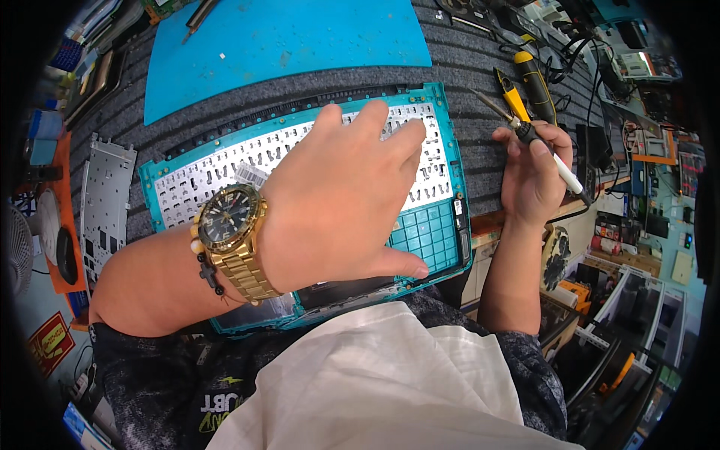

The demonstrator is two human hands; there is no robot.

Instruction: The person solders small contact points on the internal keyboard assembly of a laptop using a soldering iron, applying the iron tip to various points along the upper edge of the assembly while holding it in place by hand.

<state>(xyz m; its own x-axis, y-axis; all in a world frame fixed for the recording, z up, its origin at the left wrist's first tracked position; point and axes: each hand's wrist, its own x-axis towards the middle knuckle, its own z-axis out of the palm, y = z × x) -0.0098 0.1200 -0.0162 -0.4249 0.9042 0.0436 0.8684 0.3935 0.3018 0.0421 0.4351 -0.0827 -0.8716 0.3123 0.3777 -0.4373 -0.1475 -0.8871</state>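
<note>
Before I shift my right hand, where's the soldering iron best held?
Probably hold the soldering iron by its dark grip, from the lower right: its metal shaft points up-left, while its white handle end slopes down-right past your right hand.

The middle of the perforated metal plate (436, 154) is covered by the left hand (341, 187); contact under its fingertips cannot be verified. Part of the near side of the teal case (427, 234) is obscured by the left forearm (154, 281) and the white cloth (375, 375). Part of the soldering iron (568, 176) is concealed by the right hand (534, 180). The blue mat (292, 37) is cut by the top edge; its specks are too small to be identified. The fan (20, 251) is cropped by the dark rim.
</note>
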